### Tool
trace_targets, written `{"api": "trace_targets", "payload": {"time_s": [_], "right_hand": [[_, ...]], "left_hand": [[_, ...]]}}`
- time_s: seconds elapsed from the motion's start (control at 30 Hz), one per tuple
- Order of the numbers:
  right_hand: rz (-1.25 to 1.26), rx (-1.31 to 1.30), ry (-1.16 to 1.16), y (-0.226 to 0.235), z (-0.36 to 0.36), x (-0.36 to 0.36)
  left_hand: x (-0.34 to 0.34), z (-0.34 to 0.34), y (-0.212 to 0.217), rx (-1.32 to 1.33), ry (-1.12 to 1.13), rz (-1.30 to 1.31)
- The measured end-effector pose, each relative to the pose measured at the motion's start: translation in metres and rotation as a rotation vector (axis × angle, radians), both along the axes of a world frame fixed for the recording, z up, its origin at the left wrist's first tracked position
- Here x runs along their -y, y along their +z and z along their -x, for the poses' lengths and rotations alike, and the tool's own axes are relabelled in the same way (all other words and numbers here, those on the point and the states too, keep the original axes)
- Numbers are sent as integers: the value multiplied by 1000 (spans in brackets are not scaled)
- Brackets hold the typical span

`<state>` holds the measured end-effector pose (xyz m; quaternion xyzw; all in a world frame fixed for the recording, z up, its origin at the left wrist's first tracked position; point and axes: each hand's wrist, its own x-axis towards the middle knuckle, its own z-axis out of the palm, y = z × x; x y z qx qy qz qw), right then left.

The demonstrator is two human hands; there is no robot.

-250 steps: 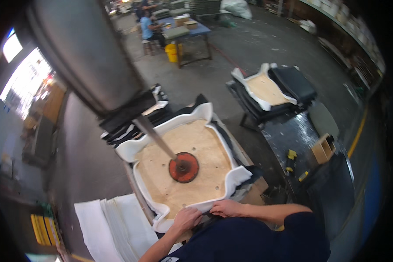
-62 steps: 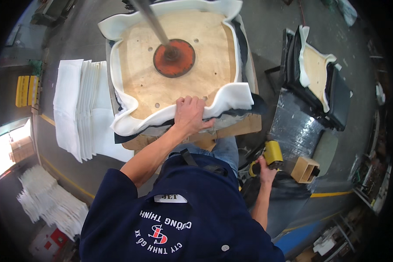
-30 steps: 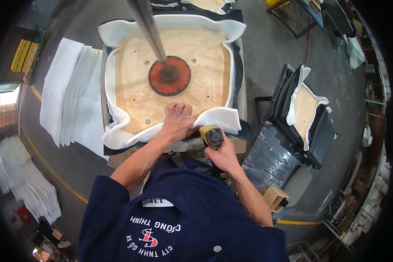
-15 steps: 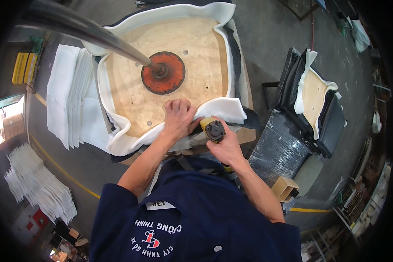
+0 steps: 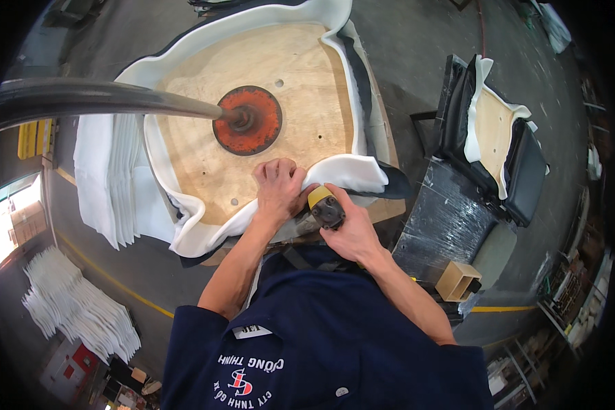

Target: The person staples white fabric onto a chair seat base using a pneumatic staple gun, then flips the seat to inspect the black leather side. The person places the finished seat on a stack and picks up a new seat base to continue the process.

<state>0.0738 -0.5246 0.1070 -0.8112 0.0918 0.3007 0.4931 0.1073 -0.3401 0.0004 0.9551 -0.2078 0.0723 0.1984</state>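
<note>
A plywood seat panel (image 5: 304, 89) lies in front of me, edged by white foam padding (image 5: 345, 171) and a dark cover (image 5: 398, 183). At its near edge my left hand (image 5: 278, 195) is closed, fingers curled over the padding and cover edge; the fingertips are partly hidden. Just right of it, my right hand (image 5: 354, 236) is wrapped round a yellow and black staple gun (image 5: 328, 210). The gun's nose is hidden against the near edge, so contact cannot be made out. A red round plate (image 5: 263, 130) on a metal pole (image 5: 123, 99) rests on the plywood.
White foam sheets (image 5: 96, 178) are stacked at the left, with another pile (image 5: 82, 304) lower down. To the right, black padded pieces (image 5: 526, 178) and another plywood panel (image 5: 492, 123) sit on a plastic-wrapped surface (image 5: 444, 212), near a small wooden box (image 5: 454, 281).
The whole view has shifted slightly, and the pole now slants more level across it. The staple gun has tipped and sits a little closer to my left hand, which keeps its hold.
</note>
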Motion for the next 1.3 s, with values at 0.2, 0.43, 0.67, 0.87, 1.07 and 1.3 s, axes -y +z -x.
{"api": "trace_targets", "payload": {"time_s": [0.2,0.43,0.67,0.87,1.07,1.3], "right_hand": [[1,-72,-27,6,-5,1],[-146,-56,-131,1,16,39],[-371,93,-193,-37,79,39],[-340,253,-242,-47,85,18],[-277,247,-389,-57,75,20],[-375,313,-578,-66,83,14]], "left_hand": [[3,2,1,-13,-17,5],[22,2,-2,31,39,-9],[36,1,9,-97,174,-69],[-24,119,88,-205,290,-337],[-43,120,78,-224,148,-296],[-48,100,58,-163,-32,-164]]}}
